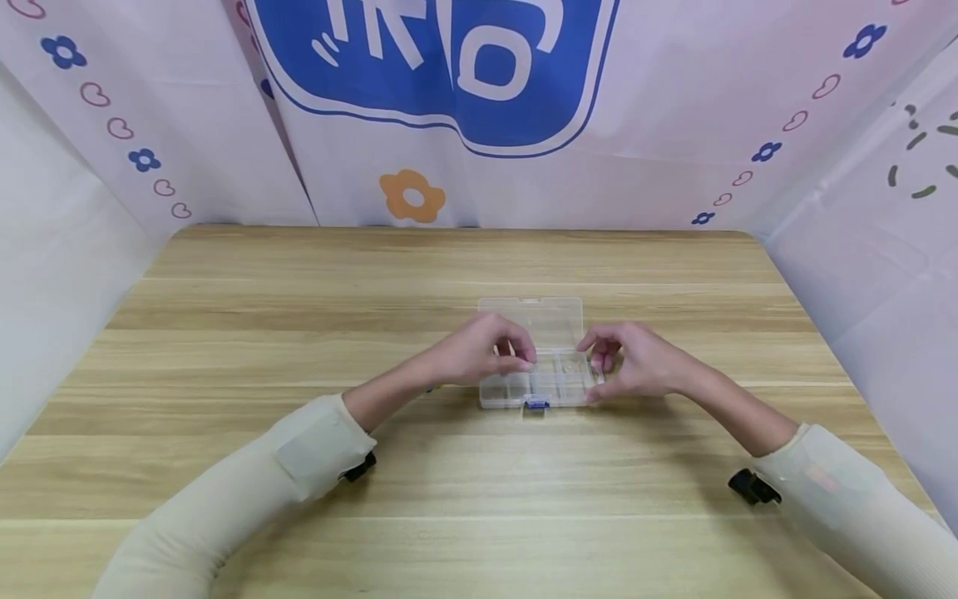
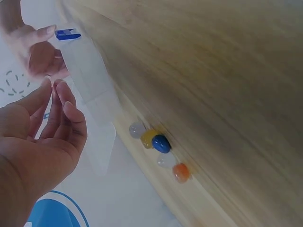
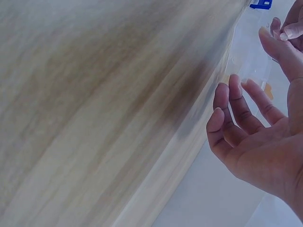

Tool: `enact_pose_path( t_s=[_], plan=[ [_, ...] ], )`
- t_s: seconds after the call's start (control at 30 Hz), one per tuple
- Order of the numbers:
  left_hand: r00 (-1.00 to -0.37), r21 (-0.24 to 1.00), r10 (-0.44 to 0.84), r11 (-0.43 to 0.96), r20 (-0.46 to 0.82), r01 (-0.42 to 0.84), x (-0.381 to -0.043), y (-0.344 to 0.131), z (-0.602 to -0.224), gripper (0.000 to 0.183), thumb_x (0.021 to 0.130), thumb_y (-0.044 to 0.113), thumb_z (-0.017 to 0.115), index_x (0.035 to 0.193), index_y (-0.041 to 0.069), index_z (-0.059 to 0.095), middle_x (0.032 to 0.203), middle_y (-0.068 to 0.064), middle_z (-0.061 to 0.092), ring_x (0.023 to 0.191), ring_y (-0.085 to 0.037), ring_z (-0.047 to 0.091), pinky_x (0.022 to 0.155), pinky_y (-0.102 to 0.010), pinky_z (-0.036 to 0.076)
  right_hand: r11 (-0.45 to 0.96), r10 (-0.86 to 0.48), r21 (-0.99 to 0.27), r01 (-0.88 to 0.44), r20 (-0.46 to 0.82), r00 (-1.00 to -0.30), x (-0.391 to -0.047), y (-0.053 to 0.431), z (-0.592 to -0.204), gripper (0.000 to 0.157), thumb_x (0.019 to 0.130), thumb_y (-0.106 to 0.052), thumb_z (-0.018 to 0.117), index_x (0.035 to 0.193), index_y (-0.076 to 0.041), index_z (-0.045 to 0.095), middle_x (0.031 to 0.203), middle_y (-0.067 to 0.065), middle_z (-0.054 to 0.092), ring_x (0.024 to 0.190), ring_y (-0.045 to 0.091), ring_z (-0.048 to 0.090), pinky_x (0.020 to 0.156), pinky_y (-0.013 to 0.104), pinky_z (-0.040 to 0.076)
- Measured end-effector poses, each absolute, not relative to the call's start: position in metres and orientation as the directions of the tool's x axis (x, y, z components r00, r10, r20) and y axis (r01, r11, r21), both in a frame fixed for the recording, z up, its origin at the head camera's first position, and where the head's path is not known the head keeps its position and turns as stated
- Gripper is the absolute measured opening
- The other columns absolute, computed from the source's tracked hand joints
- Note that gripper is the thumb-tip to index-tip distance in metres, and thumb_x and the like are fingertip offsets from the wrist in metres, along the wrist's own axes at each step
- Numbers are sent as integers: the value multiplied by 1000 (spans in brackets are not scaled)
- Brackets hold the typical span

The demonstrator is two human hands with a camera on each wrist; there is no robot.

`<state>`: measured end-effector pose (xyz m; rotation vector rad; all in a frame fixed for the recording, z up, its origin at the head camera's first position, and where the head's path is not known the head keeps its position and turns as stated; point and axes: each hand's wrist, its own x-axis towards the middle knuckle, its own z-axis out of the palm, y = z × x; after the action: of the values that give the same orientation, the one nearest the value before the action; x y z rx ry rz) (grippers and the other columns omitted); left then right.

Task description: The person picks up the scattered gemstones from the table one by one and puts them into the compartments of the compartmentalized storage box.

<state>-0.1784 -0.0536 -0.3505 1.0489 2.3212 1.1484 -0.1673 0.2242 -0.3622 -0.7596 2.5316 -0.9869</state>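
Observation:
A clear plastic compartment box (image 1: 545, 389) lies on the table, its lid (image 1: 530, 323) folded back and its blue latch (image 1: 536, 405) toward the front. Over the middle compartments is my left hand (image 1: 490, 345), thumb and index fingertips close together; I cannot tell whether something small is between them. My right hand (image 1: 639, 359) grips the box's right end, thumb at the front corner and index finger at the back corner. Small clear pieces (image 1: 570, 366) show inside the right compartments. In the left wrist view several glossy beads lie in a row, among them an orange bead (image 2: 181, 172), a blue bead (image 2: 161, 144) and a yellow bead (image 2: 147, 138).
The beads are mostly hidden behind the left forearm (image 1: 397, 389) in the head view. Under everything is a wood-grain table (image 1: 479, 516). A white printed cloth (image 1: 636, 183) hangs along the table's back edge, and white cloth stands on both sides.

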Motion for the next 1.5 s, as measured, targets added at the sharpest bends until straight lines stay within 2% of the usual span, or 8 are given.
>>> enact_pose_path(
  t_s=[0.3, 0.5, 1.07, 1.5],
  plan=[
    [-687, 780, 726, 417, 22, 466, -180, -43, -354, 4, 93, 3, 76, 92, -1, 73, 85, -4, 73, 77, -10, 65, 72, -20, 53, 609, -588, -704, -366, -90, -804, -167, 224, -361, 56, 67, -13, 97, 111, 3, 68, 87, 6, 65, 82, 21, 58, 72, 30, 51],
    [-683, 786, 730, 413, 16, 460, -180, -36, -355, 4, 94, 3, 75, 91, 0, 73, 84, -4, 73, 75, -9, 64, 68, -19, 52, 602, -594, -709, -367, -91, -799, -166, 224, -359, 56, 68, -14, 97, 112, 4, 67, 87, 7, 65, 82, 21, 58, 73, 30, 51],
    [-655, 772, 755, 415, 3, 482, -177, -15, -357, 4, 93, 2, 75, 94, -2, 76, 88, -8, 75, 76, -9, 64, 72, -17, 53, 608, -594, -701, -372, -92, -799, -166, 224, -358, 57, 69, -17, 97, 113, 4, 67, 88, 6, 65, 83, 21, 59, 74, 32, 51],
    [-667, 733, 745, 455, -2, 506, -175, -7, -358, 7, 95, 6, 75, 90, 3, 78, 86, -4, 76, 79, -10, 66, 72, -17, 51, 606, -594, -703, -372, -89, -800, -166, 223, -358, 53, 70, -16, 96, 112, 2, 68, 87, 6, 65, 83, 21, 59, 73, 32, 51]
  ],
)
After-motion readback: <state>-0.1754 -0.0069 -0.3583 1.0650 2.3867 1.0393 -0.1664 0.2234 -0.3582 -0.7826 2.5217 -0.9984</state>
